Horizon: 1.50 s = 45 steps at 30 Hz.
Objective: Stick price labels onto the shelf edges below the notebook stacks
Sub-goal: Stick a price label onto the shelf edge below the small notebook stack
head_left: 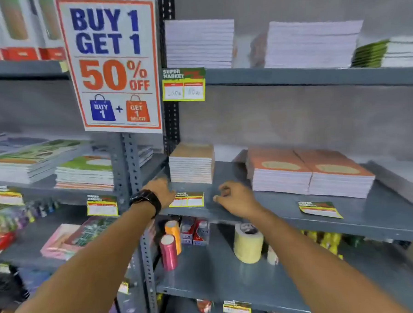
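Now, in the head view, both hands reach to the middle shelf of a grey metal rack. The left hand, with a black watch on the wrist, lies at the front edge of this shelf near its left corner, just under a small stack of brown notebooks. Its fingers are turned away from the camera, so I cannot tell how they are set; they seem to touch the left end of a price label that sits on the shelf edge below this stack. The right hand is just beside the label on its right side, over the same front edge. Its fingers are curled in and narrow, thumb close to the index finger; if something small is between them, the blur hides it.

Further to the right on the same shelf stands a double stack of orange notebooks. A second label lies loose and flat on the shelf surface near the front edge, in front of this stack.

On the upper shelf are white notebook stacks, and one label hangs at the left end of its edge. On the lower shelf stand a roll of tape and a pink spool. A big sale poster hangs on the left post.
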Motion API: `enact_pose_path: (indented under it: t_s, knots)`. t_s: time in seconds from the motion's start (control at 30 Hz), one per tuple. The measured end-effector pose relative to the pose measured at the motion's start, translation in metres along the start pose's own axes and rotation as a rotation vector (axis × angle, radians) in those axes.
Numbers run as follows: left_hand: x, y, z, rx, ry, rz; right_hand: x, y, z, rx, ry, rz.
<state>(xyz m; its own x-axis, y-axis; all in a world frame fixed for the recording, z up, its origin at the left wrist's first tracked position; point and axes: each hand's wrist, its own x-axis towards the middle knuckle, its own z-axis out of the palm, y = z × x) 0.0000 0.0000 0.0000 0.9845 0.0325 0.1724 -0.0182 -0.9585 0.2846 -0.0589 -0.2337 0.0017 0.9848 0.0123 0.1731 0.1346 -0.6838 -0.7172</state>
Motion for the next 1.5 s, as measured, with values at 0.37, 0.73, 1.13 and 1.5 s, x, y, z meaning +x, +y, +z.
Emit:
enact_pose_path:
  t_s: [0.37, 0.73, 1.13, 1.5]
  knots:
    - [0.016, -0.006, 0.006, -0.332, -0.137, -0.083, 0.05, -0.019, 0.061, 0.257, 0.097, 0.277]
    - [0.015, -0.027, 0.022, -1.208, -0.25, -0.082, 0.05, -0.031, 0.057, 0.491, -0.071, 0.317]
    - [-0.026, -0.044, 0.051, -0.993, -0.062, 0.16, 0.019, -0.011, 0.084, 0.022, -0.038, -0.072]
    - [-0.034, -0.037, 0.059, -0.695, 0.124, 0.147, 0.008, -0.001, 0.099, -0.065, 0.089, -0.034]
